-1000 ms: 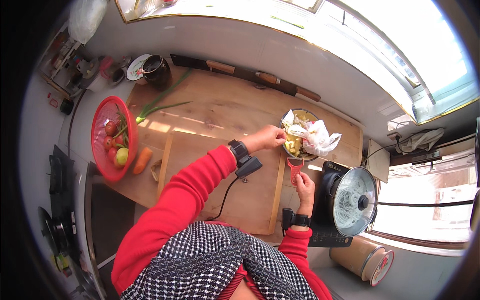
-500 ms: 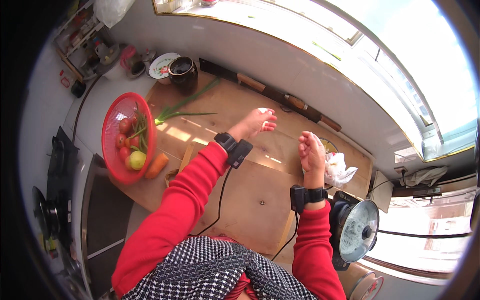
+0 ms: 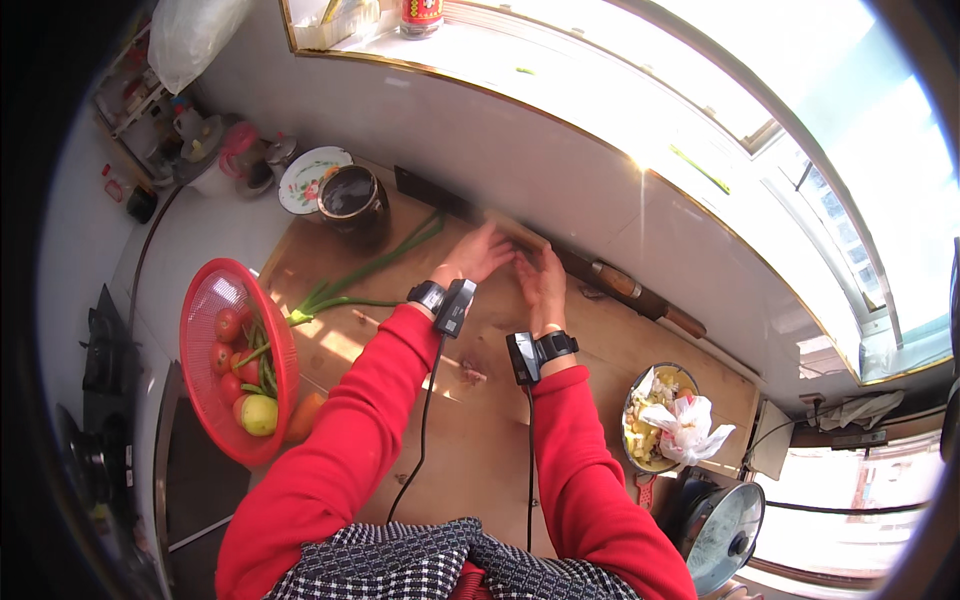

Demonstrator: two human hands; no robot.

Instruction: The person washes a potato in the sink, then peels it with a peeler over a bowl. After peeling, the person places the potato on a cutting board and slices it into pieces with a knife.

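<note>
At the back of the wooden table, against the wall, stands a dark-bladed knife with a wooden handle (image 3: 515, 230). My left hand (image 3: 482, 254) reaches to the near side of that handle, fingers stretched out and apart. Close beside it my right hand (image 3: 543, 285) is raised to the handle's right end, palm turned inward and fingers loosely bent. Both hands look open; whether any fingertip touches the handle I cannot tell. Further right along the wall are two more wooden handles, a round one (image 3: 616, 281) and a slimmer one (image 3: 685, 321).
A red colander (image 3: 283, 385) of tomatoes, green beans and a yellow-green fruit stands left, a carrot (image 3: 304, 416) beside it. Green onions (image 3: 350, 300) lie near a dark jar (image 3: 353, 200). On the right are a bowl of scraps (image 3: 645, 463) with a plastic bag and a lidded pot (image 3: 722, 540).
Both hands have moved to the back wall and come close together by the knife handle. The right hand has swung left, uncovering the bowl of scraps. The view has shifted.
</note>
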